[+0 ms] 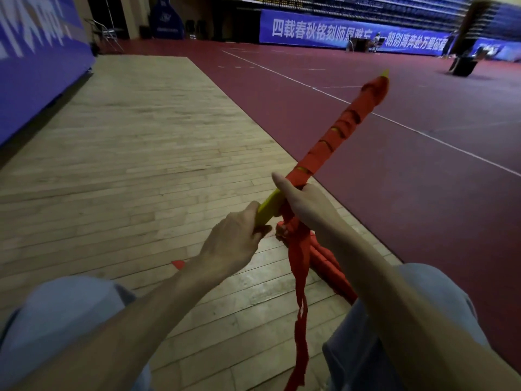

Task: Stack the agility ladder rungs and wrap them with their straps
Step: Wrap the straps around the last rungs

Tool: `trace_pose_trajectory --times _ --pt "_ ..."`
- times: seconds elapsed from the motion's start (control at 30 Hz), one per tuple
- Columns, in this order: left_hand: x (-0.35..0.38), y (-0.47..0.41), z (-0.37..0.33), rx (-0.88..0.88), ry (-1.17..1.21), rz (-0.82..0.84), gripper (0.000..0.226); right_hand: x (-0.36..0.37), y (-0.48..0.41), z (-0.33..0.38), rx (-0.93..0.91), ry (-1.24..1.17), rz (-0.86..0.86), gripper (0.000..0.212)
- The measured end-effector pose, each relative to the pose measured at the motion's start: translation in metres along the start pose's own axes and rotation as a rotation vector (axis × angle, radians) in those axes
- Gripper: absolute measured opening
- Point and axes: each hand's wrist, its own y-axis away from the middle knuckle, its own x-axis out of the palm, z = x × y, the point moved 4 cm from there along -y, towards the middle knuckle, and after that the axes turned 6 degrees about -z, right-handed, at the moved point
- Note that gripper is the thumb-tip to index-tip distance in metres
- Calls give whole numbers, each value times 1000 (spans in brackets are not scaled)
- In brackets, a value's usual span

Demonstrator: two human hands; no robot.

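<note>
Two bare hands hold the work in the head view. The stack of flat yellow plastic ladder rungs [269, 206] is held in the air above the floor, tilted from the near lower left up and away to the right. A red fabric strap [338, 131] is wound in spiral turns round most of its length. A yellow tip shows at the far end and a bare yellow section at the near end.

The left hand [234, 238] grips the bare near end, fingers and thumb clamped on it. The right hand [304, 204] sits just beyond, at the last turn: thumb straight along the stack, fingers curled round the strap. From there the loose strap hangs between the knees in pale blue trousers [70, 306]. More strap lies heaped on the pale wooden plank floor [141, 136].

A dark red court surface [394, 165] with white lines adjoins on the right, and a blue banner [352, 32] with white characters lines the far wall.
</note>
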Motion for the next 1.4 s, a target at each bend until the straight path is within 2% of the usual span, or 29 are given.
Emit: trace_pose_trajectory --times 0.07,0.17,0.23,0.3,0.4,0.47,0.6,0.7,0.8,0.87,1.07,1.17,1.3,1.4 --pt "-2 1 -4 69 -54 6 32 0 -1 2 22 -92 6 52" --pt "-11 -3 -12 137 89 80 54 -8 -1 9 32 -247 52 43" --pt "-19 -8 -11 163 168 124 52 -13 0 14 0 -310 117 41" --pt "-26 -14 -6 121 317 192 48 -17 2 16 -31 -367 172 40" --pt "-33 -17 4 -51 535 313 59 -21 5 21 -132 -435 248 34" --pt "-37 -15 6 -142 638 346 51 -22 7 25 -204 -462 290 40" --pt "-42 -14 5 -159 757 196 36 -22 7 28 -267 -264 171 53" --pt "-41 -15 11 -177 611 32 27 -14 6 21 -214 -59 117 67" --pt "-38 -13 10 -24 223 -138 25 -8 3 14 -108 -52 70 71" --pt "-38 -14 10 62 109 -180 30 -8 3 13 -55 -92 51 66" --pt "-36 -14 10 161 283 65 28 -12 7 16 -24 -234 33 48" --pt "-32 -12 4 71 490 185 39 -17 6 17 -30 -227 -35 48" --pt "-31 -13 0 -80 781 333 52 -21 8 23 -189 -288 -87 51" --pt "-26 -10 0 -161 751 410 59 -23 7 25 -257 -291 -100 52"
